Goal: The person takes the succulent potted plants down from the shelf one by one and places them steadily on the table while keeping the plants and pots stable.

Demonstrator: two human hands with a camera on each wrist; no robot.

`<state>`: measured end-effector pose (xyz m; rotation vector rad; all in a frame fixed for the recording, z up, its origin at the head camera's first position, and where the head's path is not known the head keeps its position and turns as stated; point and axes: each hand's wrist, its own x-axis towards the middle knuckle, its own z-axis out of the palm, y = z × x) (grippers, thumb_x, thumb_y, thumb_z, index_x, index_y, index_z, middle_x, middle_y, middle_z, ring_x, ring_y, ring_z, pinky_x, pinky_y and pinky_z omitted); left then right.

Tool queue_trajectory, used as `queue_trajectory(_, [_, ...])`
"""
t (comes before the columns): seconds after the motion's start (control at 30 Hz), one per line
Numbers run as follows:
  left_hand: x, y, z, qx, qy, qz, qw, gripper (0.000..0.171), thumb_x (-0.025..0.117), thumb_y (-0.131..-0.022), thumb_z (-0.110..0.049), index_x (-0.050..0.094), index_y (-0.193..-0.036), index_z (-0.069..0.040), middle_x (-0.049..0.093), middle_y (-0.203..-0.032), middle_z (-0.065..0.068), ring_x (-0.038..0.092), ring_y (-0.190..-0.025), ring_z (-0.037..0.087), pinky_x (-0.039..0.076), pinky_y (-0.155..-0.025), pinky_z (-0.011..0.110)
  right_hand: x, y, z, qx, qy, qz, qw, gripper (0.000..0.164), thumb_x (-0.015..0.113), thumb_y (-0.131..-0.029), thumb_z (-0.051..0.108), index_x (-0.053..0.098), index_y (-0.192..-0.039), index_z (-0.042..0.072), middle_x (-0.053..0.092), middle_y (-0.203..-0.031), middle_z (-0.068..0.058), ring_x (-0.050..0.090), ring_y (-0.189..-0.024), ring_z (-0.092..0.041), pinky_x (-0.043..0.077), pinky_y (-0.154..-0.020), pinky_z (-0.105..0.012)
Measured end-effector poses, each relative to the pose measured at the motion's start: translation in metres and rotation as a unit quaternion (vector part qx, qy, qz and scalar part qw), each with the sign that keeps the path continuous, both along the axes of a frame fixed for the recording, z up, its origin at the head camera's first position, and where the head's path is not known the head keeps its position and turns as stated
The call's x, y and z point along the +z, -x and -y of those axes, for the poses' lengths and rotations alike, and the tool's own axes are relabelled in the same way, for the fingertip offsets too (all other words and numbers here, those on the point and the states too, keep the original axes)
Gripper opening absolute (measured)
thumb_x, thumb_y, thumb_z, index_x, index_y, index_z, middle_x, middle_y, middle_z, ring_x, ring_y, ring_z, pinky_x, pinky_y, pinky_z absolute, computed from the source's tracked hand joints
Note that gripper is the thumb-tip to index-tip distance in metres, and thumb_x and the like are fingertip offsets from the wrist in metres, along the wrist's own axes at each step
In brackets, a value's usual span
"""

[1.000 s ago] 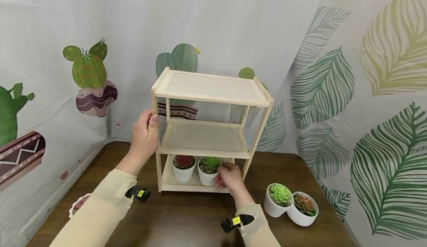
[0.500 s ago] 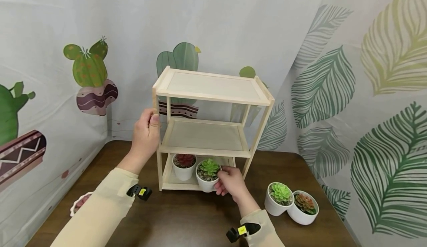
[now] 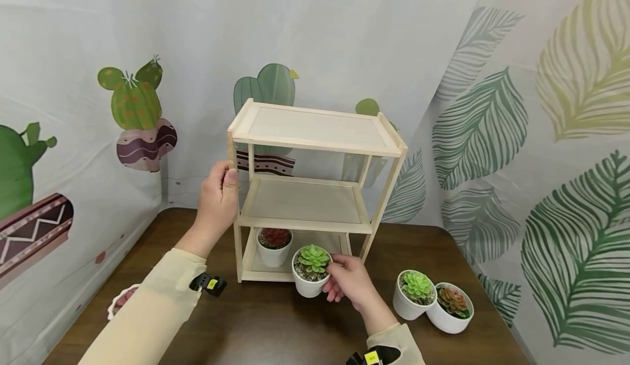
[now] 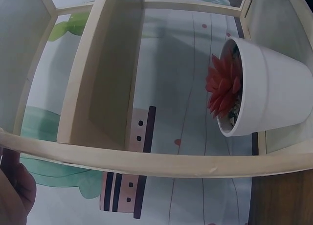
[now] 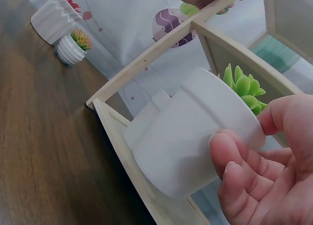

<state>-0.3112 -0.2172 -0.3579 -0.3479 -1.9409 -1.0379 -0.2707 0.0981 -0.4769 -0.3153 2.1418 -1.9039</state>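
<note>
My left hand (image 3: 216, 198) grips the left front post of a pale wooden three-tier shelf (image 3: 305, 225). Low in front of that shelf, my right hand (image 3: 350, 277) pinches the rim of a white pot (image 3: 309, 287) with a bright green succulent (image 3: 314, 258), thumb on top and fingers against its side. In the right wrist view the pot (image 5: 190, 137) is tilted and overlaps the bottom tier's front edge. A second white pot (image 3: 274, 256), with a dark red succulent (image 4: 224, 85), stands on the bottom tier at the left.
On the brown table (image 3: 275, 326), a white pot with a light green succulent (image 3: 417, 287) stands right of the shelf beside a wider bowl with an orange one (image 3: 451, 302). Ribbed white pots (image 5: 56, 22) sit at the left. Printed curtains (image 3: 315, 36) hang behind.
My right hand has drawn the green succulent's pot off the bottom tier, toward me and over its front edge. My left hand keeps its grip on the post; the red succulent stays put.
</note>
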Motion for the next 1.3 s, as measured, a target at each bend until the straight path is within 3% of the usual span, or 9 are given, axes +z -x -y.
queue_trajectory(0.27, [0.000,0.000,-0.001,0.018,0.011,0.001,0.9998,0.041,0.038,-0.112,-0.036,0.057,-0.110,0.001,0.056,-0.078,0.009,0.046,-0.066,0.011,0.038,-0.060,0.026,0.008,-0.011,-0.020,0.021,0.000,-0.001,1.000,0.046,0.049,-0.094,0.003,0.055,-0.138,-0.010,0.063,-0.057,-0.005,0.059,-0.041,-0.011,0.046,-0.039,-0.025])
queue_trajectory(0.73, [-0.001,0.001,-0.002,0.019,-0.001,-0.004,0.9998,0.030,0.044,-0.111,-0.024,0.058,-0.110,0.002,0.058,-0.077,0.011,0.047,-0.067,0.012,0.037,-0.061,0.024,0.009,-0.027,-0.056,0.002,0.018,0.007,1.000,0.049,0.051,-0.096,0.004,0.049,-0.142,-0.014,0.065,-0.058,-0.004,0.061,-0.042,-0.011,0.047,-0.040,-0.023])
queue_trajectory(1.3, [-0.002,0.002,-0.001,0.025,0.002,-0.006,0.9997,0.032,0.042,-0.111,-0.028,0.058,-0.109,0.000,0.056,-0.077,0.012,0.047,-0.067,0.016,0.037,-0.062,0.029,0.043,-0.042,-0.102,-0.022,0.020,-0.011,1.000,0.050,0.045,-0.098,0.001,0.042,-0.144,-0.018,0.065,-0.059,0.000,0.062,-0.044,-0.009,0.050,-0.042,-0.023])
